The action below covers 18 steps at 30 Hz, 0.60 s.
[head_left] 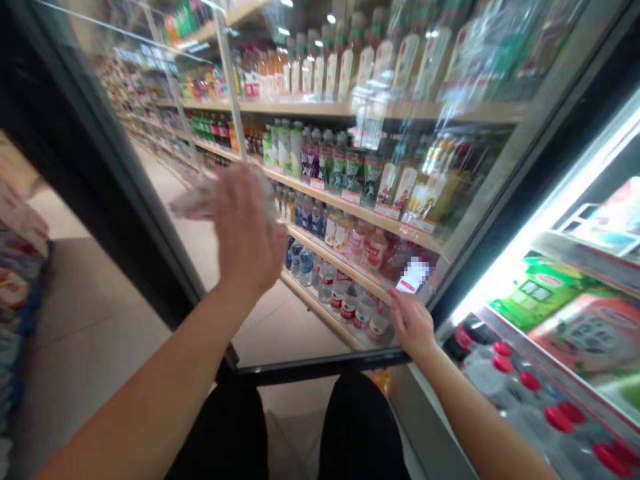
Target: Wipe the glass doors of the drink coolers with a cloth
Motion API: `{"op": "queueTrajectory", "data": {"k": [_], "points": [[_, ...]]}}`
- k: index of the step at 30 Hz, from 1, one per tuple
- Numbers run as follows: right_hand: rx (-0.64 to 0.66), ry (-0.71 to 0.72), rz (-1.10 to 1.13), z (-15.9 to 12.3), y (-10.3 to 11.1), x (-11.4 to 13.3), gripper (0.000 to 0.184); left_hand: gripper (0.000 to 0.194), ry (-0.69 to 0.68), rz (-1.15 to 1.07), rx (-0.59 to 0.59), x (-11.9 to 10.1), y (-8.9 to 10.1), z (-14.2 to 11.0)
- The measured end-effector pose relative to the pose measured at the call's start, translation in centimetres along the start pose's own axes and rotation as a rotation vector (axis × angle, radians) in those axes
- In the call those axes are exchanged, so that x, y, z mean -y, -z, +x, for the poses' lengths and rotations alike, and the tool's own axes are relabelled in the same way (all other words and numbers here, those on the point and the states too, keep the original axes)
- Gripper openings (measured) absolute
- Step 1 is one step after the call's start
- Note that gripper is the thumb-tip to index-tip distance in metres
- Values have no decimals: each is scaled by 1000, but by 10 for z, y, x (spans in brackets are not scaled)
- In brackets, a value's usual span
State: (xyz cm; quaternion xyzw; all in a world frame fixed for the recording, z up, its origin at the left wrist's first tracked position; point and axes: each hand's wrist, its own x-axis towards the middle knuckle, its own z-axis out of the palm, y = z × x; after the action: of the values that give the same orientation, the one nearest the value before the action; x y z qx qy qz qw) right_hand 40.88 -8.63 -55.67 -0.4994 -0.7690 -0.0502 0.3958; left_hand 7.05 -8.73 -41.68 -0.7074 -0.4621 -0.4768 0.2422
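My left hand [247,240], blurred by motion, presses a pale, crumpled cloth [197,200] against the glass door [300,320]. The cloth shows past both sides of the fingers. At the door's lower right corner, my right hand [415,328] rests against the glass near the black frame [320,367], fingers reaching upward and partly bent. Just above those fingers is a small bright white rectangle [414,275] with a red strip, partly pixelated; whether it is a label or a screen I cannot tell.
Through the glass, shelves [320,193] hold rows of drink bottles. To the right stands a lit cooler with green packs [543,290] and red-capped bottles [503,363]. Stacked goods [17,273] line the left. My dark-clothed knees [360,420] are below the door, above a tiled floor [100,320].
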Motion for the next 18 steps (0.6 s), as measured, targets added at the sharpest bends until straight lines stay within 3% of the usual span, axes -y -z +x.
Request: {"op": "queueTrajectory", "data": {"k": [2, 3, 4, 6, 8, 10, 13, 16, 18], "points": [[-160, 138, 0, 64, 31, 33, 40, 71, -188, 20, 99, -9, -8, 29], [-277, 286, -9, 95, 46, 53, 39, 66, -325, 15, 228, -10, -9, 43], [-368, 430, -28, 124, 62, 74, 41, 62, -381, 13, 276, -9, -7, 56], [-495, 587, -78, 175, 88, 118, 44, 62, -292, 4, 112, -2, 4, 83], [-484, 655, -119, 213, 103, 160, 47, 69, -108, -54, -115, 3, 18, 108], [-359, 718, -153, 235, 104, 196, 51, 69, -48, -268, -183, 0, 26, 128], [-213, 768, -175, 243, 84, 229, 55, 64, -57, -518, -172, -15, 29, 140], [-169, 724, -202, 246, 65, 230, 57, 72, -92, -549, -166, -19, 39, 136], [-154, 727, -247, 257, 67, 216, 54, 80, -147, -490, -210, -10, 57, 134]]}}
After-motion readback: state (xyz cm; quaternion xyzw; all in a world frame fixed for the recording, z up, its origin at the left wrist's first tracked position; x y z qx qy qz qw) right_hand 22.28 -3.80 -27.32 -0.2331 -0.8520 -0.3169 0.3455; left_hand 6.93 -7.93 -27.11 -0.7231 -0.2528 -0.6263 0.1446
